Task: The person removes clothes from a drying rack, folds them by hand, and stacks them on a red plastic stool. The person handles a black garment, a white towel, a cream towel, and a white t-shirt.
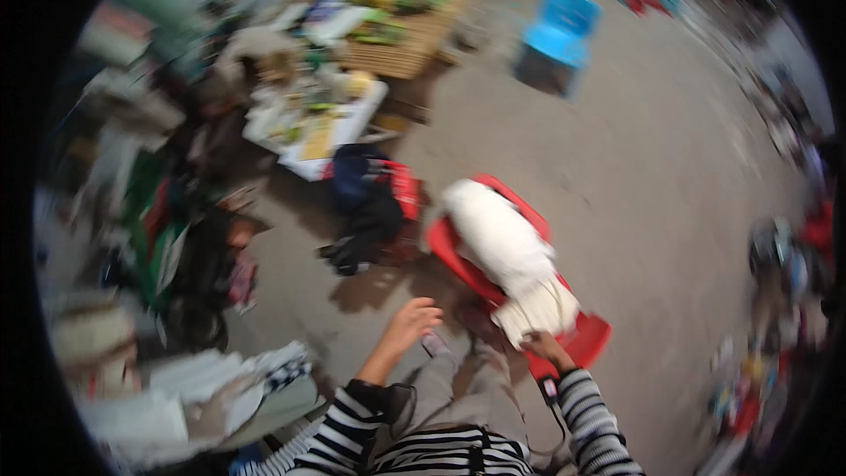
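A white cloth bundle (499, 231) lies lengthwise over red plastic seats (591, 337) in front of me and to the right. Its near end is a cream-coloured flap of fabric (538, 311). My right hand (545, 347) has its fingers on the edge of that flap and appears to pinch it, though the picture is blurred. My left hand (418, 317) is raised in the air to the left of the bundle, touching nothing, with its fingers somewhat apart.
Dark clothing (367, 205) hangs over another red chair left of the bundle. Beyond stand a cluttered white table (360, 119) and a slatted wooden table (390, 59). A blue plastic chair (562, 30) is farther off. Piled cloth (218, 383) lies at lower left.
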`<action>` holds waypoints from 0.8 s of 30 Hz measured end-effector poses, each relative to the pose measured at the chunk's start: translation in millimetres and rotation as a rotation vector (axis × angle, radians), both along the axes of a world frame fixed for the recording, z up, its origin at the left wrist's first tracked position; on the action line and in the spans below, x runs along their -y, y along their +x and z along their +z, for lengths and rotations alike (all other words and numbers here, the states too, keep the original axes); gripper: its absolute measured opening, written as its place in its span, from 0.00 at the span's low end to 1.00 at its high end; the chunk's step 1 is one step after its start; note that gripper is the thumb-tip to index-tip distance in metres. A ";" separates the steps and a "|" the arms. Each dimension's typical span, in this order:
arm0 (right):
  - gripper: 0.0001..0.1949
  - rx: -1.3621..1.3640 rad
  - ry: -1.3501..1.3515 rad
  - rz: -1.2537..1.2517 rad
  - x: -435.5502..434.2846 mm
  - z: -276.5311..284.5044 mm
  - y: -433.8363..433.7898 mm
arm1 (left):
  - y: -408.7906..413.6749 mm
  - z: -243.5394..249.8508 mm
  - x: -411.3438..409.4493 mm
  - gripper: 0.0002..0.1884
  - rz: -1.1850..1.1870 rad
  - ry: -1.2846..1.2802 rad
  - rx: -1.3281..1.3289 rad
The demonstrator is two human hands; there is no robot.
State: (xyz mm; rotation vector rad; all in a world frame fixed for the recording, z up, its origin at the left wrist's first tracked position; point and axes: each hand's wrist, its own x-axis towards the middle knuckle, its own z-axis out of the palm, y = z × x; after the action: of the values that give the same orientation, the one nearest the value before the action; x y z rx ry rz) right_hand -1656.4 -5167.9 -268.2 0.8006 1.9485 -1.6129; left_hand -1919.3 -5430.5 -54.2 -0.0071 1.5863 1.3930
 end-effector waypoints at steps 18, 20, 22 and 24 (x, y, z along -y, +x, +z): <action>0.17 -0.279 -0.518 0.734 166.6 339.6 -242.0 | 60.7 332.0 191.9 0.16 0.469 0.318 -0.827; 0.17 -0.322 -0.469 0.879 172.5 354.0 -267.0 | 79.2 356.5 207.2 0.16 0.525 0.342 -0.909; 0.14 -0.378 -0.460 0.879 190.2 385.2 -285.2 | 94.7 368.1 221.0 0.15 0.597 0.352 -1.024; 0.12 -0.481 -0.439 0.898 206.5 426.3 -300.7 | 103.2 370.3 230.7 0.11 0.727 0.273 -1.125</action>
State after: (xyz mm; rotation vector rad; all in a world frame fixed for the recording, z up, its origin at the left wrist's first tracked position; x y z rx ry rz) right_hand -1957.1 -5374.4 158.1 -0.6205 1.7131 -1.5852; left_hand -1816.1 -5661.2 316.1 0.4833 2.4018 2.4189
